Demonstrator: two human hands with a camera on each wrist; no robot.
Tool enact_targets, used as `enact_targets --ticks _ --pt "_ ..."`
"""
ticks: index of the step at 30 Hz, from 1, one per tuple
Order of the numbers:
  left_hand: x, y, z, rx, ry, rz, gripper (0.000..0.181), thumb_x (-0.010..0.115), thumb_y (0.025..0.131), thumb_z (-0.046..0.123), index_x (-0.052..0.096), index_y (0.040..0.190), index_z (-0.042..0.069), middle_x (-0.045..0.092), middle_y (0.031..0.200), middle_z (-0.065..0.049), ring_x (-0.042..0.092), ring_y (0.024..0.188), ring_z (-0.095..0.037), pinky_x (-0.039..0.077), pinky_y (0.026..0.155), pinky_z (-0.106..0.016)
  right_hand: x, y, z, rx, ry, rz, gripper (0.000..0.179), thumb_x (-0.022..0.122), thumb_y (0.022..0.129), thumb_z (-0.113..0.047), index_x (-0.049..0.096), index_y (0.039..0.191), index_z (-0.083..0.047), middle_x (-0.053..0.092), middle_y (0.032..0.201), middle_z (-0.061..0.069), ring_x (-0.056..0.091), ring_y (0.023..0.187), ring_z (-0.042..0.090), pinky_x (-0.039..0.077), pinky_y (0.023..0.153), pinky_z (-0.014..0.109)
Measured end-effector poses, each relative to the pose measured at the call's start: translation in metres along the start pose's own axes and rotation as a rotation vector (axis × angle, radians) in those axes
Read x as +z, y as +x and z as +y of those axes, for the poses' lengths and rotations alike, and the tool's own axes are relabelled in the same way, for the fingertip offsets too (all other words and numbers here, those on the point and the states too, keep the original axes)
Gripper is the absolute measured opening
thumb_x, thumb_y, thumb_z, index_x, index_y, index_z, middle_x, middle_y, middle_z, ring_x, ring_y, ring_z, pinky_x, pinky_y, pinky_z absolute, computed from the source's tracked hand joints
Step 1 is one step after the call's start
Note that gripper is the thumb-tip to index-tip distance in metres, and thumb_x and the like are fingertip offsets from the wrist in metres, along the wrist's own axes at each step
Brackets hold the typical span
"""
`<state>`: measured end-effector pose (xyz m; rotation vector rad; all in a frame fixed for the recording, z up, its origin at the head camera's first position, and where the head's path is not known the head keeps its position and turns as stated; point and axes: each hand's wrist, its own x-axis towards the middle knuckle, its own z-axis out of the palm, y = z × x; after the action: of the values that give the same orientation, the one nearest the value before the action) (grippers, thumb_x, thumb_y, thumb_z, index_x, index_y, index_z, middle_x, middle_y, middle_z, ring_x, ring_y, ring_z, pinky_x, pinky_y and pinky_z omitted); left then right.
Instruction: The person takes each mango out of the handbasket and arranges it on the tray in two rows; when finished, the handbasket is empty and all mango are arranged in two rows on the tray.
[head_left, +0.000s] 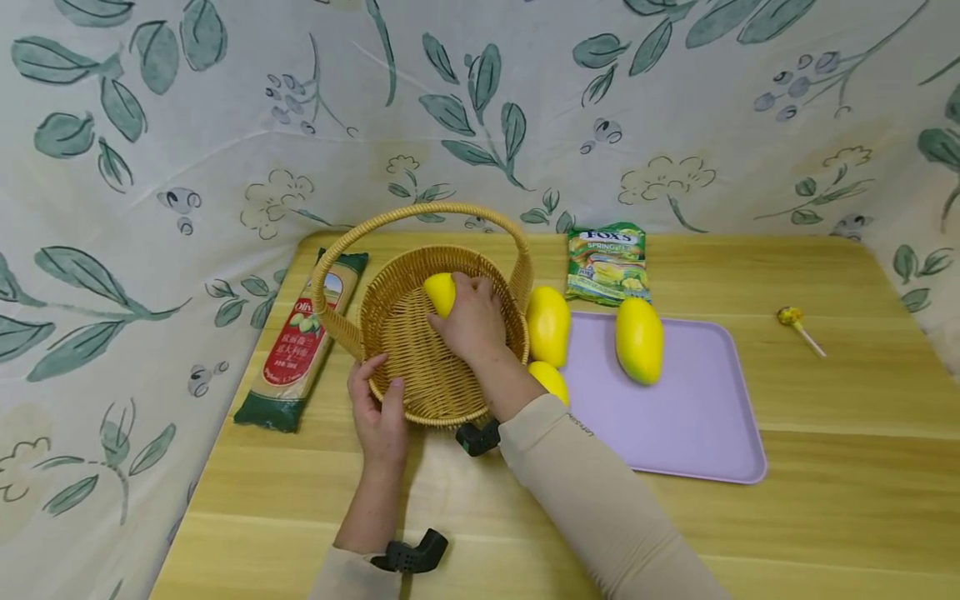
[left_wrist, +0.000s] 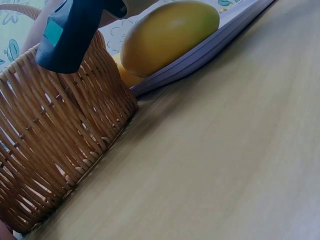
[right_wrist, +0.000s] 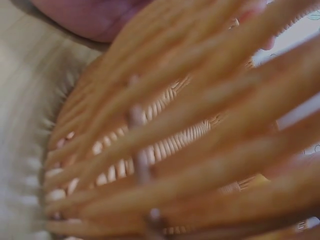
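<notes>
In the head view, a round wicker basket (head_left: 420, 358) with a tall arched handle stands on the wooden table. My right hand (head_left: 474, 321) reaches inside it and grips a yellow mango (head_left: 438, 292) near the basket's back wall. At the front left, my left hand (head_left: 381, 417) holds the rim, fingers and thumb over the edge. Just right of the basket, one mango (head_left: 548, 327) and a partly covered mango (head_left: 550, 381) lie at the left side of a lilac tray (head_left: 690, 425). Another mango (head_left: 639, 342) rests on that tray. Basket weave (right_wrist: 165, 135) fills the right wrist view.
A pasta packet (head_left: 303, 342) lies left of the basket, partly under its handle in this view. Behind the tray sits a green Fox's candy bag (head_left: 607, 263). A lollipop (head_left: 799, 329) is at the far right. Patterned cloth (head_left: 480, 108) hangs behind the table (head_left: 840, 533).
</notes>
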<state>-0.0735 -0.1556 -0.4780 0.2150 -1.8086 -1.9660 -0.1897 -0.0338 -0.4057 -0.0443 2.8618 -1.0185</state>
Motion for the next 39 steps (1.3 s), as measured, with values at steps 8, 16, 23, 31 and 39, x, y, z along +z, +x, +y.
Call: enact_targets --ticks 8,16,23,31,39 --pt "-0.001 0.000 -0.001 0.009 0.000 -0.012 0.040 0.050 0.095 -0.002 0.046 0.134 -0.009 0.024 0.161 -0.013 0.028 0.149 -0.030 0.020 0.124 -0.056 0.002 0.001 0.000 -0.017 -0.016 -0.017 0.073 0.077 0.091 -0.032 0.042 0.154 -0.018 0.044 0.146 0.021 0.053 0.125 0.039 0.051 0.101 0.051" --pt "-0.001 0.001 0.000 0.019 0.016 -0.012 0.040 0.051 0.094 -0.002 0.047 0.134 -0.008 0.026 0.161 -0.015 0.030 0.148 -0.030 0.021 0.124 -0.056 0.001 0.001 0.000 -0.011 -0.028 -0.027 0.072 0.076 0.092 -0.032 0.041 0.154 -0.019 0.043 0.147 0.019 0.053 0.125 0.038 0.051 0.102 0.051" --pt "-0.001 0.000 -0.001 0.023 0.004 -0.015 0.040 0.051 0.094 -0.003 0.046 0.134 -0.010 0.026 0.160 -0.017 0.030 0.147 -0.033 0.022 0.122 -0.056 0.000 -0.001 -0.001 -0.026 -0.014 -0.015 0.073 0.075 0.093 -0.033 0.039 0.154 -0.016 0.049 0.143 0.021 0.055 0.124 0.037 0.051 0.102 0.051" --pt "-0.001 -0.001 -0.001 0.008 -0.002 -0.010 0.039 0.051 0.095 -0.001 0.047 0.133 -0.008 0.026 0.160 -0.015 0.029 0.148 -0.030 0.021 0.123 -0.051 -0.005 -0.011 -0.007 -0.046 0.062 0.023 0.072 0.073 0.094 -0.038 0.041 0.155 -0.015 0.051 0.142 0.019 0.062 0.112 0.034 0.055 0.094 0.047" --pt "-0.002 -0.002 0.000 -0.004 0.017 -0.006 0.038 0.052 0.095 0.000 0.048 0.133 -0.004 0.025 0.161 -0.012 0.025 0.151 -0.029 0.018 0.126 -0.052 -0.021 -0.027 -0.014 -0.083 0.165 0.003 0.068 0.075 0.092 -0.037 0.047 0.152 -0.023 0.047 0.147 0.015 0.062 0.115 0.032 0.056 0.094 0.048"
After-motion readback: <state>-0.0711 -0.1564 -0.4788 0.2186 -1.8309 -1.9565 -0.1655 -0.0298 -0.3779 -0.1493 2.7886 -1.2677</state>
